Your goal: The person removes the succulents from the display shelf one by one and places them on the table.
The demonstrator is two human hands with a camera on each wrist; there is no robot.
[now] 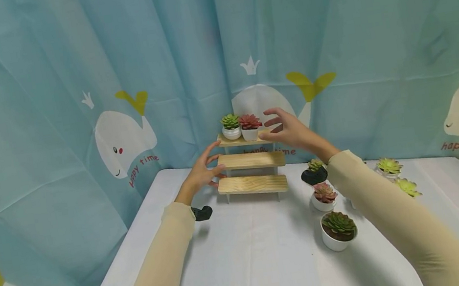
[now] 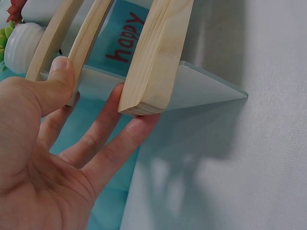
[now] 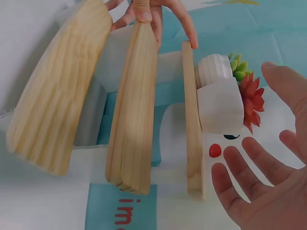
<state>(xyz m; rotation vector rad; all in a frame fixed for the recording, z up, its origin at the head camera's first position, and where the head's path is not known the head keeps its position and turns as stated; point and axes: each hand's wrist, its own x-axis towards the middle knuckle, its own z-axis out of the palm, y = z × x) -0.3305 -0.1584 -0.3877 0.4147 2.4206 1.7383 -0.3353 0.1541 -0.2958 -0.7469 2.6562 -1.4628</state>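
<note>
A three-tier wooden display stand (image 1: 252, 160) stands at the back of the table. On its top board, a green succulent (image 1: 230, 122) in a round white pot sits left of a red succulent (image 1: 249, 122) in a squarish white pot. My left hand (image 1: 200, 172) holds the stand by its left end; in the left wrist view, the thumb and fingers are bent about the board ends. My right hand (image 1: 290, 129) is by the right end of the top board, fingers spread and holding nothing. In the right wrist view its fingertips (image 3: 249, 143) are apart from the red succulent's pot.
Right of the stand, a dark green succulent (image 1: 339, 226) and a pinkish succulent (image 1: 324, 194) stand in white pots. Yellow-green succulents (image 1: 390, 166) stand farther right, partly behind my right sleeve. A whale-print curtain (image 1: 183, 71) hangs close behind the stand.
</note>
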